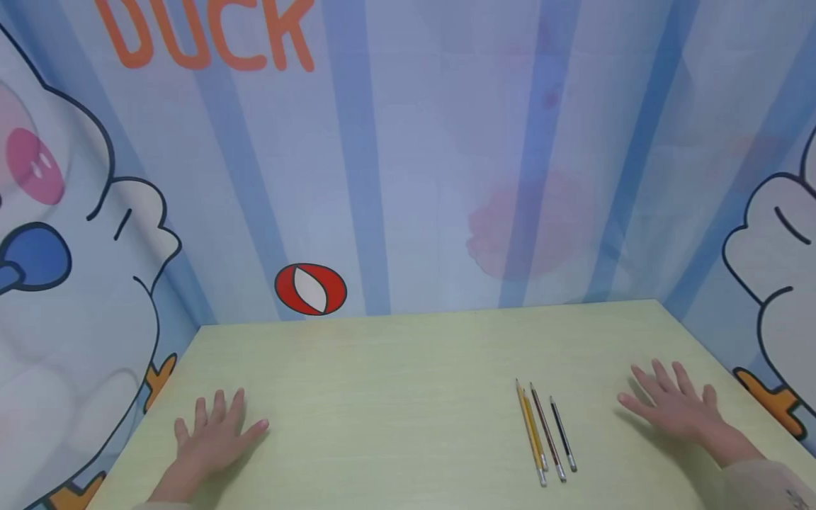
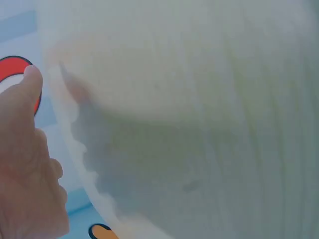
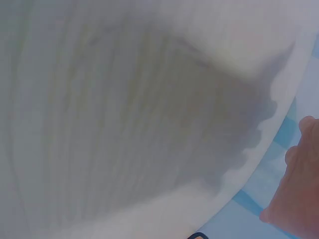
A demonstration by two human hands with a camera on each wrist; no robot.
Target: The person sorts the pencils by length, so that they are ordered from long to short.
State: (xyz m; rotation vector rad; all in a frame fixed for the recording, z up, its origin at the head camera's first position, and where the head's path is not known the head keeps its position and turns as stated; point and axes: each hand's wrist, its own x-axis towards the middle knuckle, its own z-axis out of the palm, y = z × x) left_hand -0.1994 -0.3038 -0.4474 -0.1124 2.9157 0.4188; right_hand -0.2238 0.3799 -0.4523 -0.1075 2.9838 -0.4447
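Several pencils lie side by side on the table in the head view, between the middle and my right hand. Two are yellow (image 1: 530, 432) and overlap, one is dark red (image 1: 547, 432), and one is black (image 1: 563, 433). Their points face the back and their metal ends the front. My left hand (image 1: 213, 439) is spread over the table's left side, holding nothing. On the right side, my right hand (image 1: 678, 407) has its fingers spread too, with nothing in it; the black pencil is nearest. Both wrist views show a hand's edge and its shadow on the pale tabletop.
The light wooden table (image 1: 382, 397) ends at a striped blue cloth backdrop (image 1: 414, 177). Printed cartoon ducks (image 1: 76, 319) flank it on both sides. A red and white ball (image 1: 310, 289) is printed just above the table's back edge.
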